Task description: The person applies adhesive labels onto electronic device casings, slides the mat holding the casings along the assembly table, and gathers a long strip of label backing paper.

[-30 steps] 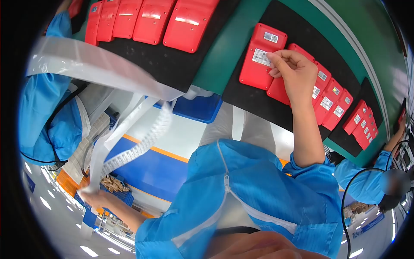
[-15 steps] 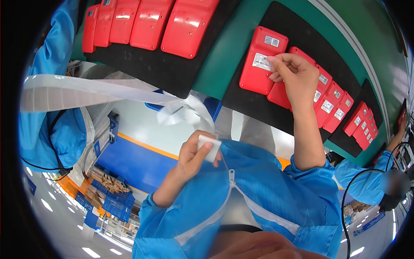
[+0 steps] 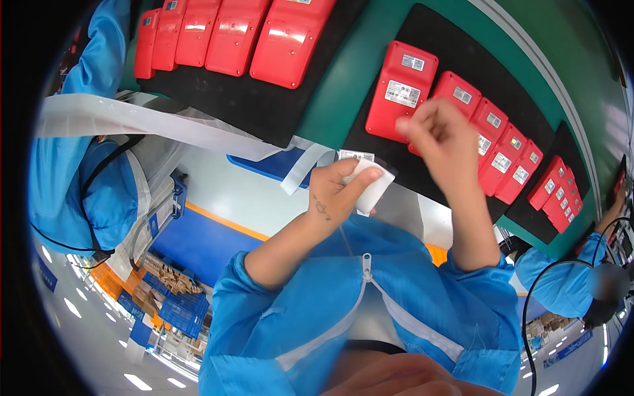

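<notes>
My left hand (image 3: pixel 340 191) is closed round a small white folded piece (image 3: pixel 371 188), with a printed white label (image 3: pixel 355 156) showing just above its fingers. Over the lower right edge of the nearest red device (image 3: pixel 388 109) is my right hand (image 3: pixel 439 135), its curled fingers smeared by motion; whether they hold anything cannot be made out. That device lies on a black mat (image 3: pixel 360 142) and bears a large white label (image 3: pixel 402 93) and a smaller one (image 3: pixel 413 63). More labelled red devices (image 3: pixel 492 119) stretch to the right in an overlapping row.
Several red devices (image 3: pixel 290 46) lie on another black mat (image 3: pixel 218 99) at the upper left. A long translucent strip (image 3: pixel 152 125) crosses the left side. Blue-sleeved co-workers are at left (image 3: pixel 109 198) and right (image 3: pixel 555 280). A blue tray (image 3: pixel 277 168) sits below the table edge.
My left hand has risen from the lower left to beside the table edge, holding the white piece. My right hand has moved slightly down off the large label, which now shows fully.
</notes>
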A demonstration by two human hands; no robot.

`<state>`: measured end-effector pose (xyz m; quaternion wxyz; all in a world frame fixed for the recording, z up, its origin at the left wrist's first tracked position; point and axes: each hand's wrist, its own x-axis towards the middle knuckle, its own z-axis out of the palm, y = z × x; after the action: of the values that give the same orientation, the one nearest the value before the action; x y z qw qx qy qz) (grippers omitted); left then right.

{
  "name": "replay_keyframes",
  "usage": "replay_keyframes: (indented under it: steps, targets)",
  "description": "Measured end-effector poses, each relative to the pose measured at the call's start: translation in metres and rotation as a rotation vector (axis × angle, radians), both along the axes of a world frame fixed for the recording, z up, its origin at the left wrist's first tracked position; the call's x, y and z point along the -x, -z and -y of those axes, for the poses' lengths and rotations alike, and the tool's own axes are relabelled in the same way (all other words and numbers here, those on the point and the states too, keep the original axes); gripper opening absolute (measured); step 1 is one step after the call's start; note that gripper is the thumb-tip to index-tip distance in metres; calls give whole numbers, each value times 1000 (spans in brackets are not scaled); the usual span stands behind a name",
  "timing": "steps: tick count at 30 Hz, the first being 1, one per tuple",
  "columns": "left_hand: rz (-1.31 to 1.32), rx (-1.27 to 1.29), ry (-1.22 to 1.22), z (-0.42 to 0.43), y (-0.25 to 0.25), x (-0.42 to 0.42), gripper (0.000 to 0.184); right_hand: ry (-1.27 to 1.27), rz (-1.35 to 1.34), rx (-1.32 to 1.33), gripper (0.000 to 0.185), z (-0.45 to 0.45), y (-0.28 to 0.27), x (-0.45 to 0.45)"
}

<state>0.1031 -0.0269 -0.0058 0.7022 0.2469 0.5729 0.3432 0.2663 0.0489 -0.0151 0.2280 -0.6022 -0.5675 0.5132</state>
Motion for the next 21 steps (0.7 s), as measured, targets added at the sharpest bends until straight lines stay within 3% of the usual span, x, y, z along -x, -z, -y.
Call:
replay_keyframes:
  steps: [2, 4, 9, 12, 14, 17, 21]
  targets:
    - [16, 42, -15, -3, -1, -5, 23, 144, -608, 337, 16, 22, -8, 1]
    - [26, 20, -11, -4, 0, -12, 22, 193, -710, 429, 12, 36, -10, -3]
    - [141, -73, 1, -8, 1, -32, 22, 282, -496, 28, 6, 48, 1, -13]
    - [159, 48, 212, -12, -1, -30, 25, 395, -316, -169, 4, 43, 6, -27]
    - [97, 47, 239, -11, -2, -34, 19, 601, -316, -64, 5, 23, 4, -38]
    - [-47, -164, 368, -7, 13, -32, 15, 486, -227, 80, 9, 10, 10, -51]
    - [81, 18, 250, -12, 11, -37, 16, 482, -171, 90, 11, 7, 10, -45]
